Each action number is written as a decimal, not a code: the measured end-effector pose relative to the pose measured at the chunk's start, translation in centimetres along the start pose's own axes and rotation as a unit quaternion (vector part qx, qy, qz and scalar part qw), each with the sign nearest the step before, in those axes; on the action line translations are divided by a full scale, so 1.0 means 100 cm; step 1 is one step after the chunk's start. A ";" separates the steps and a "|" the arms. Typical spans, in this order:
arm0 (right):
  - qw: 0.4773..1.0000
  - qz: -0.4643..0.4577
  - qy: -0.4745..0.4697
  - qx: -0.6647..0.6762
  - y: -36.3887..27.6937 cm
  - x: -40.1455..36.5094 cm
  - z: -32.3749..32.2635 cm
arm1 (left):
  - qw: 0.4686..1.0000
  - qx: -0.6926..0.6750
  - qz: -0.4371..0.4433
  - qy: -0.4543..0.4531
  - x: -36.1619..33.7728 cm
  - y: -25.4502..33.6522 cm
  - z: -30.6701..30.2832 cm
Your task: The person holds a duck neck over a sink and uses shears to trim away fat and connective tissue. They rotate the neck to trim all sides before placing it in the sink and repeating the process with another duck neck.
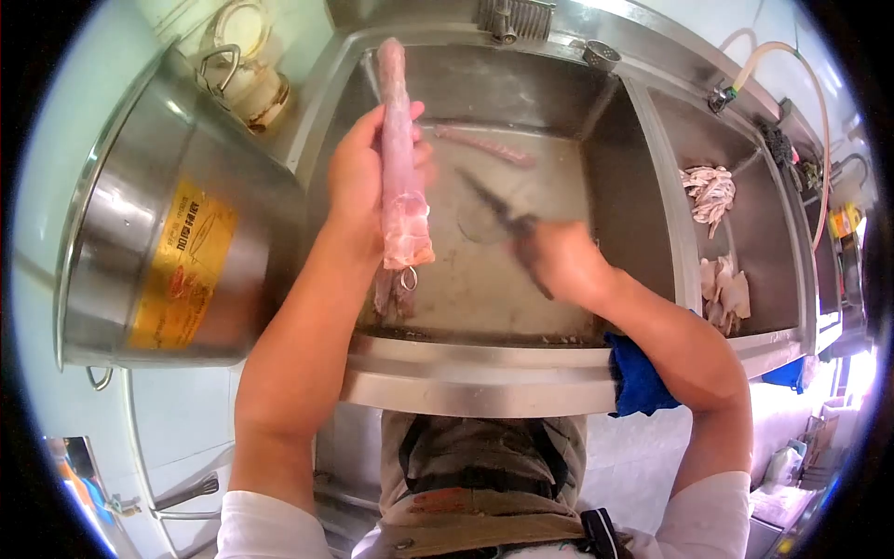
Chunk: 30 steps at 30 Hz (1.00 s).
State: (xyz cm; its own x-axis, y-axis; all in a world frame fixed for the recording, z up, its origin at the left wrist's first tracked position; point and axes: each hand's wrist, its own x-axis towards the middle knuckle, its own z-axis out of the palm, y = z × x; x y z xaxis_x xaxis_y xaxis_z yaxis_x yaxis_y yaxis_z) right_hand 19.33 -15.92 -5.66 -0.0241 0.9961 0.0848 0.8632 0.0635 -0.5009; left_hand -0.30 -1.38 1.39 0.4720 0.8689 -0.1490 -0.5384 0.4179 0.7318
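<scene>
My left hand (358,172) is closed around a long, tapered pink piece of raw meat that looks like an oxtail (398,158). It is held nearly upright over the left sink basin (447,289), its thick cut end toward me. To the right, my right hand (563,261) grips a knife (494,200) whose dark blade points up and left, apart from the meat. Motion blurs this hand and the knife. On the basin floor beyond lies a thinner pink strip of meat (484,146). Under the thick end, a darker piece (395,296) and a metal ring (408,279) partly show.
A tall metal pot (102,270) with a yellow label stands left of the sink. Pale meat strips (710,196) and flat pale pieces (724,291) lie in the right basin. A blue cloth (641,380) hangs over the front edge. A hose (792,51) arches at the back right.
</scene>
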 end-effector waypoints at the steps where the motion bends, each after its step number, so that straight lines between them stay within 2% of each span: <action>1: 1.000 -0.002 -0.006 0.011 -0.002 0.001 -0.002 | 1.000 -0.003 0.000 -0.015 -0.002 0.001 -0.001; 6: 0.999 -0.005 -0.018 0.034 -0.015 -0.002 -0.006 | 0.999 0.009 0.007 -0.033 -0.003 0.001 0.000; 12: 0.999 -0.008 0.013 -0.050 -0.017 -0.002 0.002 | 0.998 -0.022 -0.001 -0.059 -0.004 -0.002 0.000; 15: 0.997 -0.050 0.011 -0.063 -0.010 -0.002 0.015 | 0.997 -0.039 -0.006 -0.063 -0.006 -0.008 0.000; 18: 0.999 -0.030 -0.024 -0.003 -0.015 -0.002 0.013 | 0.996 -0.060 -0.012 -0.057 -0.010 -0.008 0.003; 22: 0.997 -0.074 -0.002 0.010 -0.008 -0.003 0.017 | 0.993 -0.066 -0.012 -0.093 -0.007 -0.011 0.000; 27: 0.994 -0.106 0.001 -0.032 -0.003 -0.002 0.016 | 0.996 -0.063 -0.027 -0.065 -0.009 -0.007 0.004; 30: 0.996 -0.070 0.017 -0.043 -0.009 -0.001 0.013 | 0.995 -0.060 -0.037 -0.066 -0.008 -0.007 0.004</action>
State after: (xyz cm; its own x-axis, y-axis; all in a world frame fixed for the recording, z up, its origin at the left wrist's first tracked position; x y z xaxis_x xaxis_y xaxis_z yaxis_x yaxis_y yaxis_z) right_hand 17.88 -16.01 -6.29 -0.1310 0.9751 0.1790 0.8928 0.1945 -0.4064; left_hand -0.06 -2.48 1.26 0.5967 0.7954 -0.1060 -0.5744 0.5156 0.6357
